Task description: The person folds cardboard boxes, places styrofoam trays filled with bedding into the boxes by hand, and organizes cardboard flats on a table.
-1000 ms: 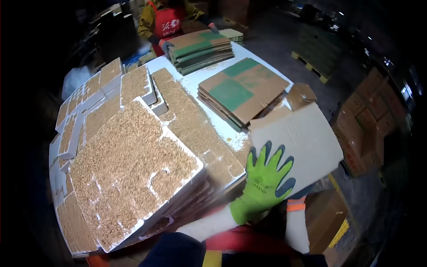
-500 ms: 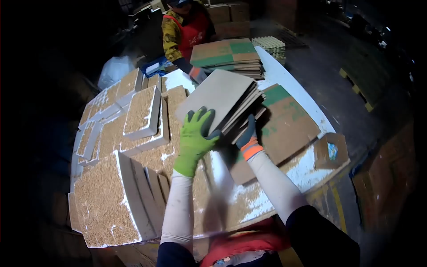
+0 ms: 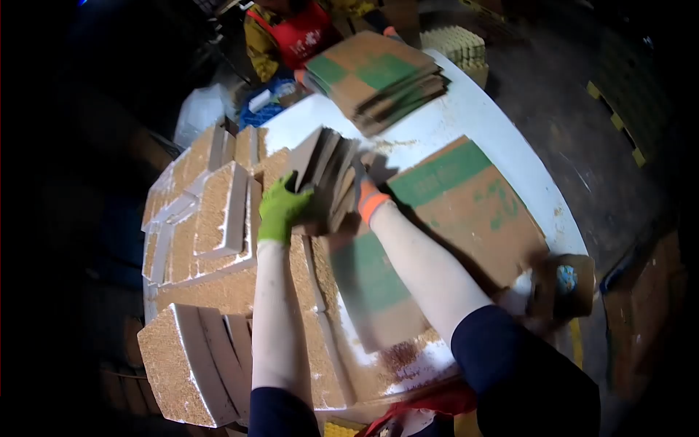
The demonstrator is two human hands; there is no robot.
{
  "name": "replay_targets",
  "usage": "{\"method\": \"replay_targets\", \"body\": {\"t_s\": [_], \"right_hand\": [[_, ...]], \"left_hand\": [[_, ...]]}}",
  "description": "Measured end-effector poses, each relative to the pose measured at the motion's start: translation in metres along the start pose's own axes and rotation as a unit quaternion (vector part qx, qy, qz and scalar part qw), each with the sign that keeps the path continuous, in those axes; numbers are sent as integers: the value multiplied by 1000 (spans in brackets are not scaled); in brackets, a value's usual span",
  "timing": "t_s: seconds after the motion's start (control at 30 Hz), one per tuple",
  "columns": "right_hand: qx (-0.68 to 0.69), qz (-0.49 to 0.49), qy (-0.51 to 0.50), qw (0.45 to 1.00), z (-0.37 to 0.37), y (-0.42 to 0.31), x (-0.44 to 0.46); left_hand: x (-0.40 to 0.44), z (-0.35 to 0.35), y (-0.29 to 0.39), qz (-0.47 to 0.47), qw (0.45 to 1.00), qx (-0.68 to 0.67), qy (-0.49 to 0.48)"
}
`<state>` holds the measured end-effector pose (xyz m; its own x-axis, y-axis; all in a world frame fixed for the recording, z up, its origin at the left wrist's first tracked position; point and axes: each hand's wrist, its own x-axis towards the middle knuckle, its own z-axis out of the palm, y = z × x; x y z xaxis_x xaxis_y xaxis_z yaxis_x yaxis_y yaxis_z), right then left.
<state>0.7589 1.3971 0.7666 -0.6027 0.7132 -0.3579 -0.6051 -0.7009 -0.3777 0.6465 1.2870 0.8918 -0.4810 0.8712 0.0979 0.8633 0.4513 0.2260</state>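
Note:
My left hand (image 3: 282, 210), in a green glove, grips the left side of a bundle of cardboard sheets (image 3: 320, 175). My right hand (image 3: 368, 191), in a dark glove with an orange cuff, holds the bundle's right side. The sheets stand on edge, tilted and partly fanned, above the table (image 3: 502, 124). Just right of them lies a large flat piece of cardboard (image 3: 466, 211) printed in green. Slabs with tan grainy tops (image 3: 216, 207) and white sides are beside my left hand. Motion blurs the bundle's lower edge, so I cannot tell whether it touches the table.
Across the table a co-worker in a red apron (image 3: 302, 36) holds a stack of green-printed cardboard (image 3: 378, 73). An open small carton (image 3: 575, 288) sits at the right edge. More grainy slabs (image 3: 178, 360) lean at the front left. Egg trays (image 3: 455, 45) are stacked behind.
My hands have moved left with the cardboard bundle, which has turned from leaning flat to more upright. The co-worker's stack has been lifted and tilted, now between both hands.

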Motion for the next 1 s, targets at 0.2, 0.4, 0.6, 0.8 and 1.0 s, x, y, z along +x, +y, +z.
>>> {"method": "replay_targets", "body": {"t_s": [0.2,0.4,0.6,0.8,1.0], "right_hand": [[-558,-314,243,729,-53,15,-13],[-591,-455,176,643,-150,-44,-286],[-782,-418,353,297,-200,-114,-493],[-863,-232,413,173,-371,-157,-513],[-870,-183,414,194,-360,-237,-520]], "left_hand": [[32,20,23,80,991,99,-40],[52,57,25,108,985,132,-38],[72,86,15,81,986,143,-4],[109,71,-13,81,988,39,-122],[51,41,-14,130,976,2,-177]]}}
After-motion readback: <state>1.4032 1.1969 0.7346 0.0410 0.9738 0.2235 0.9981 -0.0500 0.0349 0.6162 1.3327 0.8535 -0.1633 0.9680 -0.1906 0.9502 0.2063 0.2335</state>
